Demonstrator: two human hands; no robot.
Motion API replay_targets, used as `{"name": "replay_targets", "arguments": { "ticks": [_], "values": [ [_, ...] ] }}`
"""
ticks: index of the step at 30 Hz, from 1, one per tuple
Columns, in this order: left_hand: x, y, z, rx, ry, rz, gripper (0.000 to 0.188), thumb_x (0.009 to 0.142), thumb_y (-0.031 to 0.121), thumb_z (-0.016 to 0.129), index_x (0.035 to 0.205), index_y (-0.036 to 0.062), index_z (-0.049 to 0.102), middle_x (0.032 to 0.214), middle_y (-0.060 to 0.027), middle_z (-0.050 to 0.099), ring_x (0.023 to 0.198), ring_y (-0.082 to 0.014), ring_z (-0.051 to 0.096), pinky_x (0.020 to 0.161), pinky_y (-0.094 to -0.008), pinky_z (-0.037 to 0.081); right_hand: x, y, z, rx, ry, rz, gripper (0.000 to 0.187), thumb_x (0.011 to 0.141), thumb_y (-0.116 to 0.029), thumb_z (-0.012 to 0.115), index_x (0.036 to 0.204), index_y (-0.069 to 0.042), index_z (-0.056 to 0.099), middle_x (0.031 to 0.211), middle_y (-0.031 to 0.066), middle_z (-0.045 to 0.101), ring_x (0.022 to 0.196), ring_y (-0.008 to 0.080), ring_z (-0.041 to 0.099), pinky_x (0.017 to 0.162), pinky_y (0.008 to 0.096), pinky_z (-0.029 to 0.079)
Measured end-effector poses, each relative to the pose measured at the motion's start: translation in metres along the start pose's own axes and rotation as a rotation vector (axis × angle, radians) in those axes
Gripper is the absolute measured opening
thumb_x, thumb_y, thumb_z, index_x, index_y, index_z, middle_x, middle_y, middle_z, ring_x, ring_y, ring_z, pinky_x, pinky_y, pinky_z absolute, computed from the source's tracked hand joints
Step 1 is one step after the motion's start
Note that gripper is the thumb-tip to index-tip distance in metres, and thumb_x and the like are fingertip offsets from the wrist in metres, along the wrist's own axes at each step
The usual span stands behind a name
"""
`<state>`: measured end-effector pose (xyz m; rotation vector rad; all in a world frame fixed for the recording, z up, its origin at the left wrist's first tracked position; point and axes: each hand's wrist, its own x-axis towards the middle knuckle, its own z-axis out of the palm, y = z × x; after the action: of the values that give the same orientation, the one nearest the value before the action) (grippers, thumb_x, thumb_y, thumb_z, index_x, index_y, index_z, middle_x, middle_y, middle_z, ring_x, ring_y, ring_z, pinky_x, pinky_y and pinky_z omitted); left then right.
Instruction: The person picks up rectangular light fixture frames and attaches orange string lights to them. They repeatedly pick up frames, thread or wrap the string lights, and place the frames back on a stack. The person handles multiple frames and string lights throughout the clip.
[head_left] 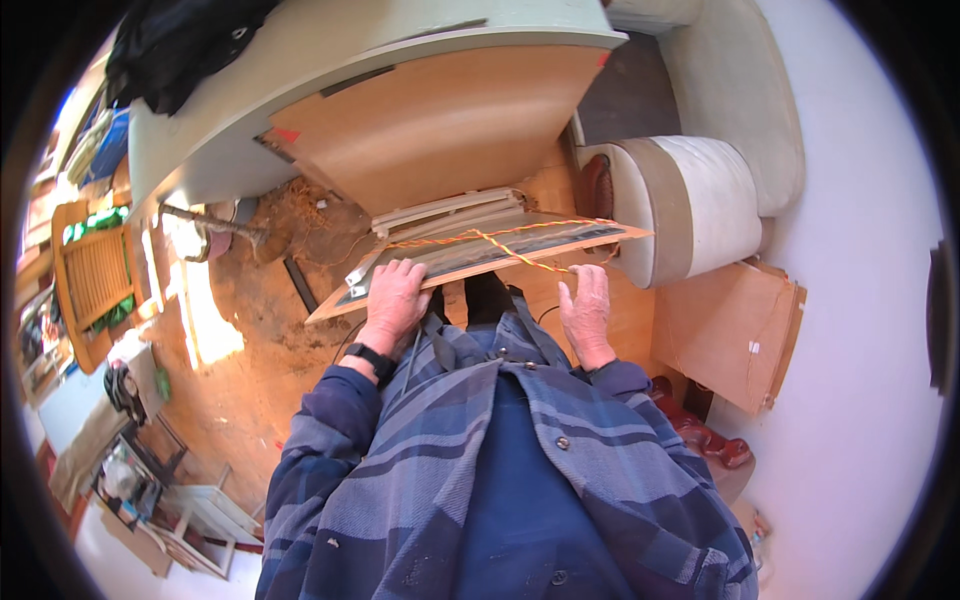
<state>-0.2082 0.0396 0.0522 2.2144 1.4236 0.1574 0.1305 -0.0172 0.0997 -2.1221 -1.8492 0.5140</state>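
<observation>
In front of my body a flat wooden-framed panel [590,239] stands on edge, its face turned away from me and seen at a steep slant. My left hand [394,300], with a dark watch on the wrist, is closed over the panel's near edge. A twisted red-and-yellow cord [505,249] crosses the panel and runs along its far side. The cord's near end reaches my right hand [588,310], which pinches it between thumb and fingers just off the panel's near edge.
Beyond the panel, a large brown board [450,120] leans against a pale cabinet [400,45], with white strips [450,208] at its foot. A cream sofa [715,205] is at right, beside another leaning board [735,335]. A wooden chair [95,275] stands at left.
</observation>
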Motion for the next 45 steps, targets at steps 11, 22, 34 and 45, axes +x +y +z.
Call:
{"name": "replay_targets", "arguments": {
  "ticks": [11, 22, 34, 45],
  "values": [
    [0.004, 0.006, -0.006, -0.066, -0.041, 0.016, 0.034, 0.084, 0.037, 0.075, 0.103, 0.0107, 0.066, 0.103, -0.0106, 0.064, 0.102, -0.0329, 0.059, 0.087, -0.0449, 0.045, 0.005, 0.045, -0.007, 0.349, -0.084, 0.13, 0.019, 0.093, -0.016, 0.067, 0.106, -0.001, 0.066, 0.103, 0.0204, 0.07, 0.097, 0.04, 0.067, 0.086, 0.0448, 0.054],
    [0.001, 0.0, -0.003, -0.363, -0.109, -0.221, 0.033, 0.101, 0.032, 0.061, 0.117, 0.0037, 0.065, 0.113, -0.0195, 0.064, 0.111, -0.0398, 0.06, 0.098, -0.0453, 0.047, 0.147, 0.198, -0.041, 0.329, -0.36, 0.706, 0.047, 0.099, -0.042, 0.065, 0.104, 0.005, 0.067, 0.089, 0.0232, 0.071, 0.076, 0.0369, 0.072, 0.067, 0.0471, 0.058],
    [-0.074, -0.179, -0.005, 0.162, -0.762, -0.531, 0.055, 0.097, 0.049, 0.054, 0.092, -0.0029, 0.074, 0.094, -0.0288, 0.072, 0.089, -0.044, 0.07, 0.081, -0.049, 0.053, 0.183, 0.232, 0.018, -0.372, -1.044, 0.087, 0.033, 0.083, -0.02, 0.064, 0.108, -0.002, 0.076, 0.112, 0.0195, 0.074, 0.104, 0.0349, 0.072, 0.087, 0.0454, 0.056],
    [-0.085, -0.155, 0.007, -0.071, -0.912, -1.006, 0.079, 0.099, 0.064, 0.041, 0.116, -0.0076, 0.07, 0.12, -0.0325, 0.067, 0.12, -0.0418, 0.064, 0.102, -0.0463, 0.046, 0.161, 0.23, 0.007, -0.349, -1.11, 0.35, 0.053, 0.097, -0.044, 0.055, 0.118, 0.001, 0.072, 0.125, 0.024, 0.069, 0.12, 0.0392, 0.064, 0.101, 0.0465, 0.049]
  ]
}}
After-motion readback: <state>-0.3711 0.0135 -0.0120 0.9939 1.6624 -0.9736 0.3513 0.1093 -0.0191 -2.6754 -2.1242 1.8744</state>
